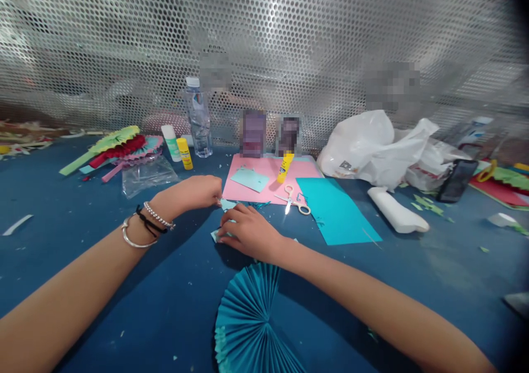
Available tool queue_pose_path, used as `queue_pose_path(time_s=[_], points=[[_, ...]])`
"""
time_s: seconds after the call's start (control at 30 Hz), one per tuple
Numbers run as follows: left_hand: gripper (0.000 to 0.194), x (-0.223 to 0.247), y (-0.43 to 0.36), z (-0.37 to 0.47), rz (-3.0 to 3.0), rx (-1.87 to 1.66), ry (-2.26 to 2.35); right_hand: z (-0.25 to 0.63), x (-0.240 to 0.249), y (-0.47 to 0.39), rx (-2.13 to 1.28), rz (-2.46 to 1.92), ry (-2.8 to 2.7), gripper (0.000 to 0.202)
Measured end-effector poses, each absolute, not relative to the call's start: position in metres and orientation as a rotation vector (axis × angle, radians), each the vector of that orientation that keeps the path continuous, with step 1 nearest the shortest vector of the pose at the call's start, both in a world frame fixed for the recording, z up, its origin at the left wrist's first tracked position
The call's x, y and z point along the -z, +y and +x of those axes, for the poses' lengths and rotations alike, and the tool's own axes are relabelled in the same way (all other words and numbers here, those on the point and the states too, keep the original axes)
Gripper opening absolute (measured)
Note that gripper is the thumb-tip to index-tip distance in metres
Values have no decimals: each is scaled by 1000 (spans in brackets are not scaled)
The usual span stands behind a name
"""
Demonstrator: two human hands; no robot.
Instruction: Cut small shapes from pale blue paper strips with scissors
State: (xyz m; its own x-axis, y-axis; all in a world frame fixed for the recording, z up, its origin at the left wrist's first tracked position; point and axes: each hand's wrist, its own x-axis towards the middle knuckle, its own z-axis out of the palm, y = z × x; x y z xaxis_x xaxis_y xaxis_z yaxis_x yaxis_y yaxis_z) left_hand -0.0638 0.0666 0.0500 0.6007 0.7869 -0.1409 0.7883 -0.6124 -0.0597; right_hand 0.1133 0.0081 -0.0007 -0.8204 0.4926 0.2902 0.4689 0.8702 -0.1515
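My left hand (202,190) is closed, its fingertips pinched at the edge of a light blue paper piece (228,203). Beside it, my right hand (252,232) curls its fingers over light blue paper, and a corner (214,236) sticks out under the fingertips. Whether both hands touch one piece or two, I cannot tell. Nearer to me lies a pleated teal paper fan (248,318), opened in a rounded shape with a pale, ragged trim on its left edge. My right wrist passes just above its far end.
Beyond my hands are pink paper (235,191), a light blue card (250,179), scissors (289,201), a standing yellow glue stick (285,167) and a teal sheet (339,210). Finished fans (111,148) and a bottle (199,119) stand left; white bags (367,147) and a phone (458,180) right.
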Motion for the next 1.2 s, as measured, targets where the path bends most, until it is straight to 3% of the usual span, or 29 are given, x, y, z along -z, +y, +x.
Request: queue_pose_path(time_s=[0.3, 0.47, 0.77, 0.97, 1.1, 1.2], points=[[27, -58, 38, -42, 2734, 450, 1552, 110, 2, 0, 119, -711, -2754, 20], [35, -53, 40, -38, 2694, 356, 1787, 104, -1, -3, 152, -669, -2757, 32], [67, -30, 59, -45, 2519, 400, 1871, 104, -1, -1, 53, -742, -2744, 28], [59, -32, 67, -55, 2493, 354, 1734, 106, 1, -5, -88, -824, -2704, 22], [48, -37, 74, -68, 2570, 438, 1513, 106, 2, -9, -118, -885, -2671, 36], [48, -45, 72, -67, 2569, 371, 1457, 106, 2, -11, -119, -893, -2671, 35]])
